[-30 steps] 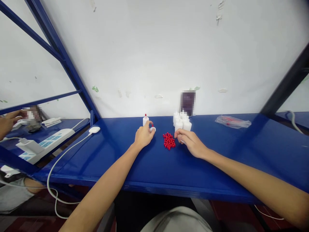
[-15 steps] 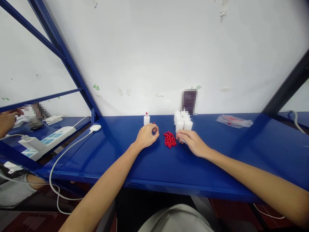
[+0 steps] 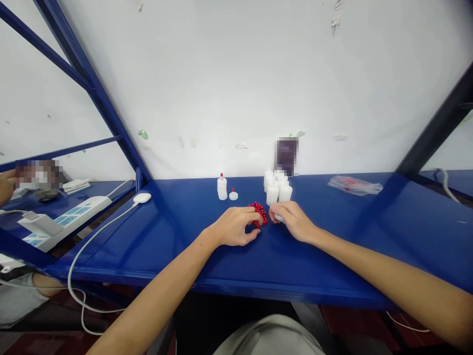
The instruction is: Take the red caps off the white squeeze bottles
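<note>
A pile of small red caps (image 3: 263,213) lies on the blue table (image 3: 166,231). My left hand (image 3: 236,227) reaches over the pile's left side, thumb and forefinger apart, its fingertips at the caps. Just right of the pile, my right hand (image 3: 293,221) is closed around a white plastic piece (image 3: 280,217); most of that piece is hidden by the fingers. Beyond my left hand, a white bottle (image 3: 222,188) with a red tip stands upright. Beside it sits a low white lid (image 3: 233,195) with a red cap on its top.
Several white bottles (image 3: 272,192) stand grouped behind my right hand. A clear plastic bag (image 3: 354,185) with red bits lies to the right. At left are a white charger puck (image 3: 142,197) with its cable, a power strip (image 3: 70,217) and another person's hand (image 3: 5,190).
My left hand has moved from beside the bottle towards me and right, to the red caps, and its fingers have opened. The red-capped lid is now uncovered. My right hand has stayed nearly still.
</note>
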`<action>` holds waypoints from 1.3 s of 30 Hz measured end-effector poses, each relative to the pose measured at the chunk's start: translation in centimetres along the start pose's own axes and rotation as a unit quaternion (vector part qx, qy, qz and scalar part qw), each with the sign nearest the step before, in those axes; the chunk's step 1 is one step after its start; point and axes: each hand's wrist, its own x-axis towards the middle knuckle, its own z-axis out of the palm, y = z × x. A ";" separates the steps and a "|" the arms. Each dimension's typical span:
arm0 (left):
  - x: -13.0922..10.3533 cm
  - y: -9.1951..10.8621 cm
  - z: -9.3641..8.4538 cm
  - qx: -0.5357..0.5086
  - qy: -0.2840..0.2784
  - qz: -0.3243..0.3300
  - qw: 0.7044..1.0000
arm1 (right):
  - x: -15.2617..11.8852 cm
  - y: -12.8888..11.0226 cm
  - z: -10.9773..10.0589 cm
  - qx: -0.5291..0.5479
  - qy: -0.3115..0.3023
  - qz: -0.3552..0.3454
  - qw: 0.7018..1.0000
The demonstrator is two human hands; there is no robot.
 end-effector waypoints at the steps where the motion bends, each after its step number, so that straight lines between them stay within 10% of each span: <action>1: 0.0 -0.1 0.0 0.003 -0.002 -0.003 1.000 | 0.0 0.1 0.0 0.004 -0.002 0.000 1.000; 8: 0.0 -0.6 0.2 -0.023 0.016 -0.008 1.000 | -0.1 0.4 0.0 0.025 -0.003 -0.004 1.000; 16: 1.1 0.7 0.8 -0.157 0.188 -0.022 0.969 | -0.2 -0.1 0.8 0.039 -0.024 -0.033 0.998; 33: 1.4 1.5 1.5 -0.236 0.130 -0.028 0.963 | -0.4 -0.1 1.5 0.028 -0.033 -0.034 0.998; 39: 1.8 -0.3 1.2 -0.296 0.227 -0.113 0.921 | 0.0 -0.6 0.9 0.040 0.017 -0.019 0.999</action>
